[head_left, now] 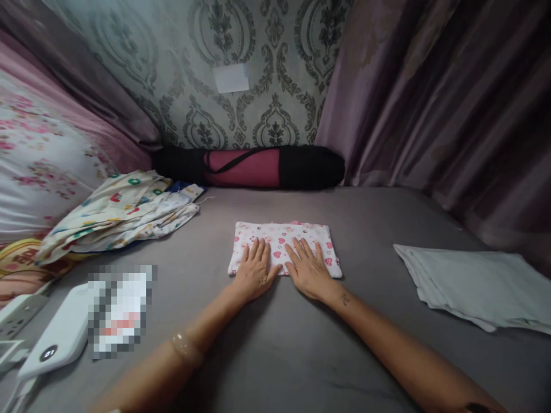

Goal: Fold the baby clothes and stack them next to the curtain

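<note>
A folded white cloth with pink hearts and small prints (279,235) lies flat on the grey sheet, in the middle of the head view. My left hand (255,267) rests palm down on its left half, fingers stretched out. On the right half lies my right hand (307,267), also flat with the fingers spread. The two thumbs point toward each other near the cloth's front edge. A bit of pink fabric shows behind the far edge of the cloth.
Folded pale grey-green fabric (477,281) lies at the right. At the left are crumpled printed cloth (129,212), a white power bank (62,332) with a cable, a power strip (19,315) and a blurred-out packet (123,315). A black and maroon roll bag (245,167) lies along the wall.
</note>
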{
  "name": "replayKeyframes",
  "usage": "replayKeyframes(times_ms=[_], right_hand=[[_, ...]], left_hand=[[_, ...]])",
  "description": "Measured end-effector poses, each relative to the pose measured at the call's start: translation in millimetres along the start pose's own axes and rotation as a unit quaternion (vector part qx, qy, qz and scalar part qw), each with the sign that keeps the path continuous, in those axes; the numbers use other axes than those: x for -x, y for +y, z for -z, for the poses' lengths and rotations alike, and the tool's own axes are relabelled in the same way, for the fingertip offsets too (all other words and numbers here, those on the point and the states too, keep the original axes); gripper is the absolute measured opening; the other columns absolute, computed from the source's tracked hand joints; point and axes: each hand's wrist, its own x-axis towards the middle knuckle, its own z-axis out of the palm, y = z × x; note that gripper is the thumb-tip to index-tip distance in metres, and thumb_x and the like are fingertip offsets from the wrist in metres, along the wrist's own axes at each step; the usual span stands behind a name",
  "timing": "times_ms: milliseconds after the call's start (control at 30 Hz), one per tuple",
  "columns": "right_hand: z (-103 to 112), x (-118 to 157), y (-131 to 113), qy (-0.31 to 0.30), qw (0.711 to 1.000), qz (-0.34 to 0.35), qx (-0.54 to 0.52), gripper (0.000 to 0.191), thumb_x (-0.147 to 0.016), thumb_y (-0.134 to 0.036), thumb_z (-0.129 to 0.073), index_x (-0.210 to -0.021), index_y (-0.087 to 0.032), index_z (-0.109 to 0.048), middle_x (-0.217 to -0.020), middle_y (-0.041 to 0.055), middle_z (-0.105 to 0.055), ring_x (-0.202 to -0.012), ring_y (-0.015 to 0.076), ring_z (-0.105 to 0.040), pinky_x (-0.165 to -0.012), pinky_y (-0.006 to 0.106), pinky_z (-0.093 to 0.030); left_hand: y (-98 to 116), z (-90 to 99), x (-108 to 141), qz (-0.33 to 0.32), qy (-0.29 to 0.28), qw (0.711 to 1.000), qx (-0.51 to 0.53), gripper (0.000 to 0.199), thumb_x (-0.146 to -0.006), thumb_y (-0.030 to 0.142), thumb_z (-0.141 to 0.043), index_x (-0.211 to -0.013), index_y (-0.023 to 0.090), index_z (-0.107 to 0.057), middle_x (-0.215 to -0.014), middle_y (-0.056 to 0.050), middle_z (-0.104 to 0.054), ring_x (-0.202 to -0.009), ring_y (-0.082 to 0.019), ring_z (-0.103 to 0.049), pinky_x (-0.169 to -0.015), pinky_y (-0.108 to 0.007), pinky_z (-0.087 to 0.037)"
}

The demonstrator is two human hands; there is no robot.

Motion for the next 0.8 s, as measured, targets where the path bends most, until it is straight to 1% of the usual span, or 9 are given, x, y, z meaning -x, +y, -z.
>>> replayKeyframes(times_ms=[100, 200, 267, 367, 433, 567, 633, 700, 800], right_hand=[[3.4, -11.5, 9.2, 0.012, 1.0, -0.023, 0.0, 0.056, -0.098, -0.043, -0.028, -0.15, -0.02, -0.031, -0.158, 0.0101, -0.018, -0.145, 0.0306, -0.013, -0.114, 0.057, -0.003], [7.2, -24.7, 21.5, 0.014, 0.998, -0.058, 0.012, 0.059, -0.098, -0.042, -0.026, -0.149, -0.011, -0.031, -0.157, 0.0131, -0.018, -0.145, 0.0277, -0.012, -0.116, 0.053, -0.005], [9.0, -31.3, 29.1, -0.006, 0.998, -0.064, 0.008, 0.06, -0.098, -0.042, -0.025, -0.147, -0.008, -0.034, -0.156, 0.0151, -0.023, -0.144, 0.0273, -0.018, -0.116, 0.05, -0.009], [10.5, -38.6, 40.1, 0.025, 0.996, -0.084, 0.014, 0.06, -0.098, -0.042, -0.023, -0.146, -0.008, -0.034, -0.155, 0.0158, -0.025, -0.144, 0.0277, -0.019, -0.116, 0.049, -0.008], [11.1, -42.9, 48.0, 0.036, 0.994, -0.101, 0.018, 0.06, -0.098, -0.041, -0.023, -0.147, -0.006, -0.033, -0.154, 0.0163, -0.027, -0.143, 0.0279, -0.019, -0.115, 0.049, -0.009], [16.6, -53.4, 66.0, -0.009, 0.995, -0.096, 0.004, 0.055, -0.099, -0.039, -0.024, -0.141, -0.009, -0.042, -0.147, 0.0164, -0.041, -0.137, 0.0293, -0.032, -0.112, 0.053, -0.015], [23.0, -60.3, 76.8, -0.021, 0.995, -0.093, 0.003, 0.049, -0.099, -0.035, -0.025, -0.133, -0.011, -0.051, -0.137, 0.0168, -0.051, -0.13, 0.0291, -0.041, -0.11, 0.054, -0.02], [30.6, -68.2, 88.3, -0.043, 0.995, -0.086, 0.006, 0.044, -0.098, -0.032, -0.03, -0.124, -0.013, -0.059, -0.128, 0.0167, -0.057, -0.121, 0.0283, -0.05, -0.106, 0.048, -0.029], [40.5, -81.2, 104.0, -0.091, 0.993, -0.072, 0.001, 0.039, -0.094, -0.032, -0.04, -0.119, -0.015, -0.064, -0.121, 0.0163, -0.06, -0.115, 0.0278, -0.055, -0.098, 0.039, -0.038]], left_hand=[[-11.3, 3.8, -10.3, 0.007, 0.028, 1.0, 0.005, 0.072, -0.095, 0.058, -0.022, -0.149, 0.012, -0.028, -0.156, -0.013, -0.025, -0.145, -0.029, -0.016, -0.117, -0.047, -0.015], [-22.6, 8.5, -22.6, -0.006, 0.014, 1.0, 0.003, 0.068, -0.096, 0.055, -0.022, -0.147, 0.012, -0.032, -0.155, -0.013, -0.028, -0.145, -0.029, -0.018, -0.117, -0.046, -0.016], [-29.8, 12.5, -32.1, -0.033, -0.003, 0.999, 0.012, 0.063, -0.096, 0.054, -0.023, -0.14, 0.014, -0.043, -0.149, -0.013, -0.039, -0.141, -0.029, -0.029, -0.115, -0.044, -0.021], [-43.7, 21.0, -51.9, -0.034, 0.005, 0.998, 0.046, 0.054, -0.098, 0.048, -0.02, -0.127, 0.018, -0.054, -0.138, -0.011, -0.053, -0.129, -0.024, -0.045, -0.11, -0.04, -0.029], [-56.1, 26.9, -68.3, -0.019, -0.008, 0.998, 0.06, 0.049, -0.099, 0.042, -0.021, -0.124, 0.019, -0.055, -0.135, -0.011, -0.055, -0.126, -0.023, -0.048, -0.109, -0.04, -0.03], [-82.4, 39.7, -100.2, -0.033, -0.128, 0.99, 0.049, 0.039, -0.093, 0.036, -0.034, -0.121, 0.021, -0.058, -0.132, -0.01, -0.057, -0.125, -0.024, -0.049, -0.109, -0.045, -0.028], [-92.7, 47.9, -113.6, -0.048, -0.183, 0.981, 0.053, 0.041, -0.087, 0.04, -0.045, -0.12, 0.02, -0.059, -0.126, -0.011, -0.061, -0.117, -0.024, -0.054, -0.103, -0.039, -0.037], [-99.9, 55.6, -125.5, -0.056, -0.232, 0.968, 0.081, 0.049, -0.079, 0.043, -0.054, -0.121, 0.018, -0.059, -0.121, -0.01, -0.065, -0.106, -0.023, -0.06, -0.091, -0.03, -0.045], [-105.1, 61.2, -140.0, -0.049, -0.283, 0.95, 0.122, 0.059, -0.068, 0.045, -0.063, -0.119, 0.017, -0.061, -0.118, -0.01, -0.066, -0.099, -0.022, -0.062, -0.079, -0.024, -0.048]])
